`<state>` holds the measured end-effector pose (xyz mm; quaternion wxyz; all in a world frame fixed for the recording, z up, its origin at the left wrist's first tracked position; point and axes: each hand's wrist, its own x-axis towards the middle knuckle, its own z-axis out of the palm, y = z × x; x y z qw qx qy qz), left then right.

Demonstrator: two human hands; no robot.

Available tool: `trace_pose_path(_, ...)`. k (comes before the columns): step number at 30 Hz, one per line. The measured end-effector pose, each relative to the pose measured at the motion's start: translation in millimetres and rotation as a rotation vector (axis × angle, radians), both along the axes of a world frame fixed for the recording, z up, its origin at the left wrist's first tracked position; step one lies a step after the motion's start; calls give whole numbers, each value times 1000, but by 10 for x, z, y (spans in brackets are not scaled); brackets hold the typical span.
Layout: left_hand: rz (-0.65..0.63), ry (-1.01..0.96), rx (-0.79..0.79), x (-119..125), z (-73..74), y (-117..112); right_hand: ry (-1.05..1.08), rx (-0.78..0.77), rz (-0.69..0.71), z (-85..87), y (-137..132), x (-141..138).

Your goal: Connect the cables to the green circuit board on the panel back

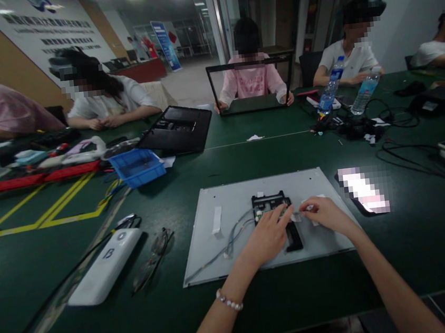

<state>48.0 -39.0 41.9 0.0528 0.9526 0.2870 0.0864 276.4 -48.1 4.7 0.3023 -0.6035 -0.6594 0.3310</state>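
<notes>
A grey flat panel (229, 197) lies face down on the green table in front of me. A black circuit board (268, 202) sits near its middle, with thin wires (233, 231) running left from it. My left hand (267, 236) rests on the board, fingers stretched toward a small white strip (296, 216). My right hand (325, 214) pinches the other end of that strip just right of the board. A white tape piece (216, 219) is stuck on the panel's left part.
A white power bank (106, 266) and glasses (152, 258) lie at left. A blue bin (137, 167), a black back cover (176, 129), water bottles (329, 91), cables (396, 116) and a phone (362, 191) surround the panel. Several people sit across; one holds a black frame (252, 86).
</notes>
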Motion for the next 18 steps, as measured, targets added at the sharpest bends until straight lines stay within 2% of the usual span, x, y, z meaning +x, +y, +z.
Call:
trace_pose_path(8,8,-15,-43,-31,38,39,-32,57,-32,27,1,-30)
trace_pose_path(18,-8,-47,-63,-33,48,32,-43,75,5,33,-11,-90)
